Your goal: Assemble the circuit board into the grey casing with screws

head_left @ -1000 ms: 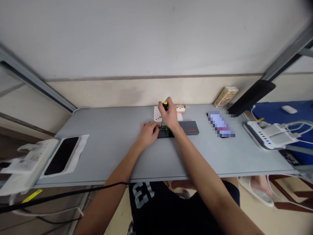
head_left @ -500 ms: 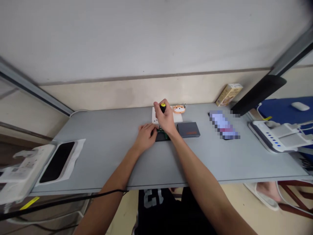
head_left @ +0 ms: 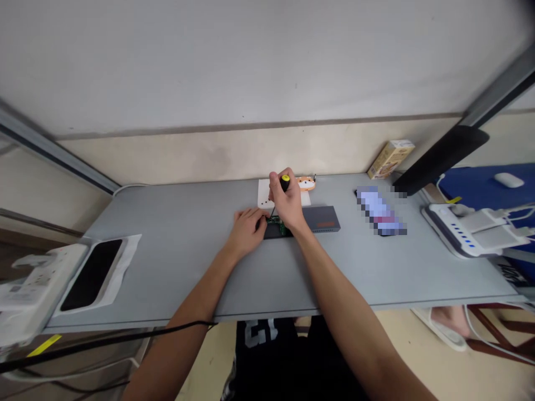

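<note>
My right hand (head_left: 288,203) is closed round a screwdriver (head_left: 285,181) with a black and yellow handle. Its thin shaft slants down to a green circuit board (head_left: 279,224) set in a dark case (head_left: 271,233). My left hand (head_left: 249,227) rests at the left end of that case, fingers bent and pressed against its edge. Just right of my right hand lies a dark grey cover (head_left: 324,218) with orange lettering. Behind the hands is a white sheet (head_left: 263,192) with several small dark screws on it, and beside it an orange and white animal-faced item (head_left: 307,183).
A phone with a blurred screen (head_left: 378,211) lies to the right, near a yellow box (head_left: 392,159) and a white power strip (head_left: 457,228). At left, a black phone (head_left: 94,274) lies on white paper beside another power strip (head_left: 54,278). A black cable (head_left: 167,332) crosses my left forearm.
My right hand and the screwdriver have shifted slightly right, the handle now leaning more to the right with more shaft showing. My left hand stays on the case; the view has shifted a little.
</note>
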`<state>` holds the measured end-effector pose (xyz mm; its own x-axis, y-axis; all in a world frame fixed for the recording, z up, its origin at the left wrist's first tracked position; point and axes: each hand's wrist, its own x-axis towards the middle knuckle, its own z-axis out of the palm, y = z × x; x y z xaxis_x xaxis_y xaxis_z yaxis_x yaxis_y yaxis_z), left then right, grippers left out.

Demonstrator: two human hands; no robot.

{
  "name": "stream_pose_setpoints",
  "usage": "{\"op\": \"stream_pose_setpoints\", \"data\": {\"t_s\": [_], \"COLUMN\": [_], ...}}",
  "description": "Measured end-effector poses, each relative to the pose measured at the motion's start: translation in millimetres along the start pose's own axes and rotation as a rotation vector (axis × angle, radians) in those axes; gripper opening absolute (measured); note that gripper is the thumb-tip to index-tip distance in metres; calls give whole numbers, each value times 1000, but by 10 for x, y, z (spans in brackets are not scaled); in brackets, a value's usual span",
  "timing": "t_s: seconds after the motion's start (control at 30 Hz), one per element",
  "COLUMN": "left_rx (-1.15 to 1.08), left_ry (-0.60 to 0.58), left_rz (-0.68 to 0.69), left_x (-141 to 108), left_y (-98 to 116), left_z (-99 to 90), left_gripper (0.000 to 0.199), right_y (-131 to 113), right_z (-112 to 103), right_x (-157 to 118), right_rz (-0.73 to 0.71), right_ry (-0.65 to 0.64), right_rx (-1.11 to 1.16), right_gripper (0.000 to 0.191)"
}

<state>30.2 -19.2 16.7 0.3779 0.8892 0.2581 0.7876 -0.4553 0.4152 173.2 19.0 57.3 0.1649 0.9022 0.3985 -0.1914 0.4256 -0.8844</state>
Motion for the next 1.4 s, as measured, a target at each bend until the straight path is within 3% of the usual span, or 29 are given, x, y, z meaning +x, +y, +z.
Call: {"op": "stream_pose_setpoints", "data": {"t_s": [0.27, 0.4, 0.63, 0.9, 1.2, 1.4], "left_rx": [0, -7, -14, -2, -14, -20], "left_ry": [5, 8, 6, 19, 10, 20], "left_rz": [9, 12, 10, 21, 17, 11], "left_x": [-3, -1, -6, -3, -3, -5], "left_y": [1, -6, 11, 2, -9, -18], "left_z": [-20, -15, -23, -10, 10, 17], "left_gripper": [24, 23, 23, 23, 25, 24], "right_y": [-12, -55, -60, -108, -51, -87], "right_z": [-50, -114, -125, -152, -141, -171], "right_x": [16, 6, 18, 43, 41, 70], "right_rz": [60, 88, 168, 183, 133, 238], "right_ry": [-68, -72, -16, -94, 25, -51], "right_rx": [266, 282, 272, 326, 232, 419], "right_gripper": [40, 35, 53, 42, 49, 46]}}
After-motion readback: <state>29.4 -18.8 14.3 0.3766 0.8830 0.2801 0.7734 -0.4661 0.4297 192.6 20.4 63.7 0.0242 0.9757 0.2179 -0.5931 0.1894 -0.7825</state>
